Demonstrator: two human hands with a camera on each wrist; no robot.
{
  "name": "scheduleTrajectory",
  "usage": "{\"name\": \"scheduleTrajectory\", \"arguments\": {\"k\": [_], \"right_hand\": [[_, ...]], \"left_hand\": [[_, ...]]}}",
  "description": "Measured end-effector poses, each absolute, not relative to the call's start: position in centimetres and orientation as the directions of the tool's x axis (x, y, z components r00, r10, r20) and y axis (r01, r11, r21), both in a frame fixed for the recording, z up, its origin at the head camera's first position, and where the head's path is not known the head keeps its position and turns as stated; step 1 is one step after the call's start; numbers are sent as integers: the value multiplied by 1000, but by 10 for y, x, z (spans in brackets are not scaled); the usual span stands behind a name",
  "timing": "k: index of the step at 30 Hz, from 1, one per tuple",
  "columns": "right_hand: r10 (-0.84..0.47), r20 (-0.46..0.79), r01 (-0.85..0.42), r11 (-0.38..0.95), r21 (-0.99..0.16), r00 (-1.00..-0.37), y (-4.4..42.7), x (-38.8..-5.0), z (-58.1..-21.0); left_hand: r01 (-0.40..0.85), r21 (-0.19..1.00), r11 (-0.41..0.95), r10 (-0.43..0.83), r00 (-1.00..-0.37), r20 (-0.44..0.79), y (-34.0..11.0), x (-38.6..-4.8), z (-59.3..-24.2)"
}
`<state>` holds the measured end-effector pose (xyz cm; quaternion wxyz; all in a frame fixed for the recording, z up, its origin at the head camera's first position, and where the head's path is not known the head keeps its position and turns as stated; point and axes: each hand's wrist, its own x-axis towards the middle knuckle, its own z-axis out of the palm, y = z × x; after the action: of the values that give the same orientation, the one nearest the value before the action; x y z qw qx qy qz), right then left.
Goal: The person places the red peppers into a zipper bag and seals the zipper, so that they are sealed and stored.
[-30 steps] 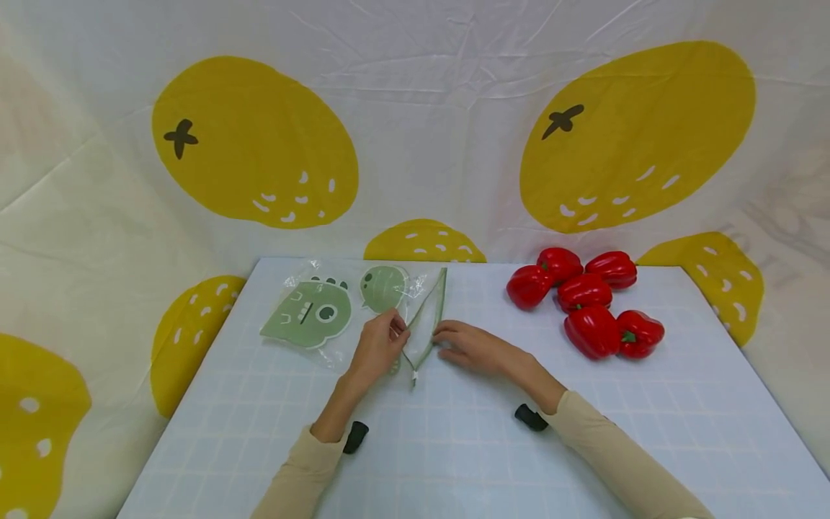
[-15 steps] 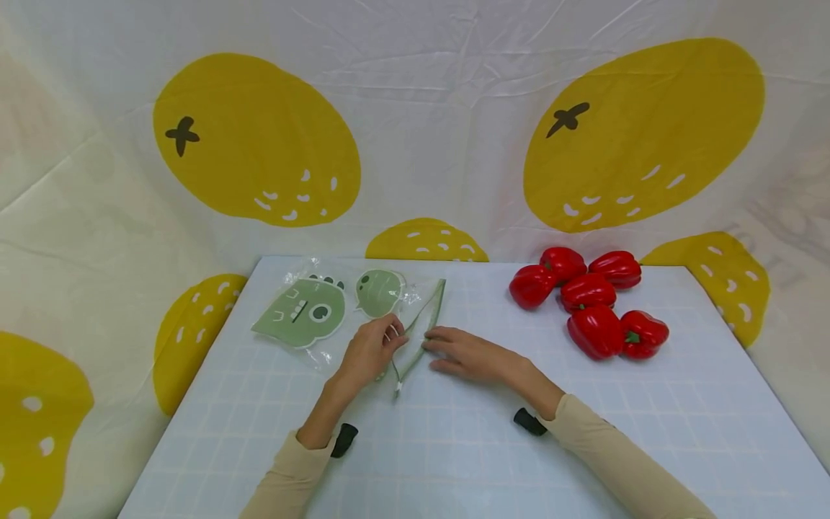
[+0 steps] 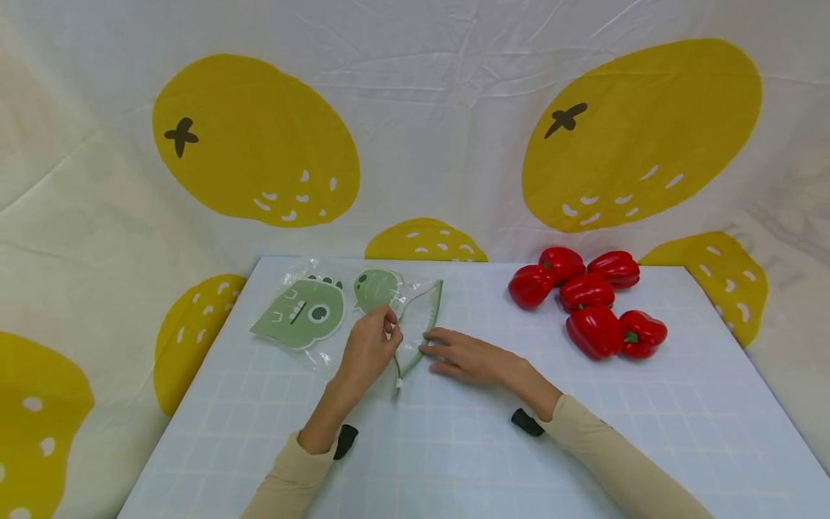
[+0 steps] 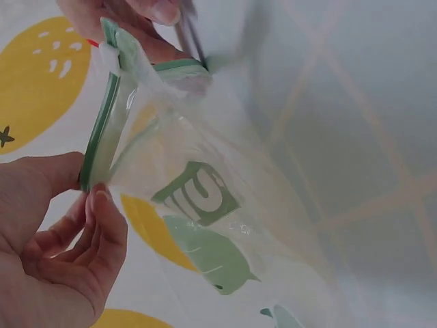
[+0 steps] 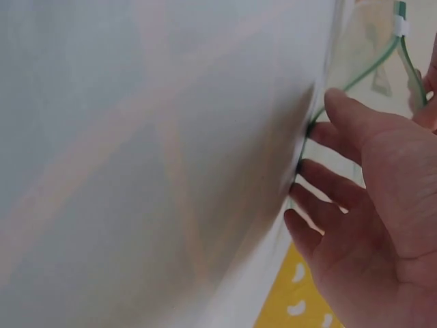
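A clear zip bag [image 3: 301, 313] with green cartoon creatures lies flat at the table's left, its green-edged mouth facing right and parted. My left hand [image 3: 366, 349] pinches the upper lip of that mouth between thumb and fingers and holds it raised. In the left wrist view the pinched green strip [image 4: 102, 130] bends to a corner at my fingertips. My right hand [image 3: 470, 357] rests its fingertips on the lower lip, against the table, with the fingers spread in the right wrist view. A white slider [image 5: 401, 26] sits at the mouth's near end.
Several red bell peppers [image 3: 586, 292] are grouped at the back right of the table [image 3: 441, 461]. A cloth with yellow fruit prints [image 3: 256, 140] hangs behind and around the table. Black wrist devices [image 3: 527, 422] show by both cuffs.
The bag and both hands have shifted slightly left and nearer. My left hand has then lifted the upper lip a little further back, and the mouth looks wider.
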<state>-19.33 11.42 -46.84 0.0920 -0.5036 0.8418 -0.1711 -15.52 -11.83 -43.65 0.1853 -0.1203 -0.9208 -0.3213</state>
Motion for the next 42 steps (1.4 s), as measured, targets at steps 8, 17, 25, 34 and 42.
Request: {"name": "scheduleTrajectory", "arguments": {"k": [8, 17, 25, 34, 42], "right_hand": [[-871, 7, -802, 449, -393, -491, 114, -194, -469], [-869, 6, -799, 452, -396, -494, 115, -193, -470], [-864, 13, -798, 460, -390, -504, 119, -194, -470], [-857, 13, -780, 463, -420, -515, 124, -194, -470], [-836, -43, -711, 492, -502, -547, 127, -194, -470]], "left_hand": [[310, 578, 755, 2, -882, 471, -122, -148, -425], [171, 770, 615, -133, -940, 315, -143, -143, -416], [155, 805, 572, -174, -937, 303, -158, -147, -415], [167, 808, 565, -167, -936, 310, -154, -150, -422], [148, 838, 526, -151, -953, 263, -140, -156, -430]]}}
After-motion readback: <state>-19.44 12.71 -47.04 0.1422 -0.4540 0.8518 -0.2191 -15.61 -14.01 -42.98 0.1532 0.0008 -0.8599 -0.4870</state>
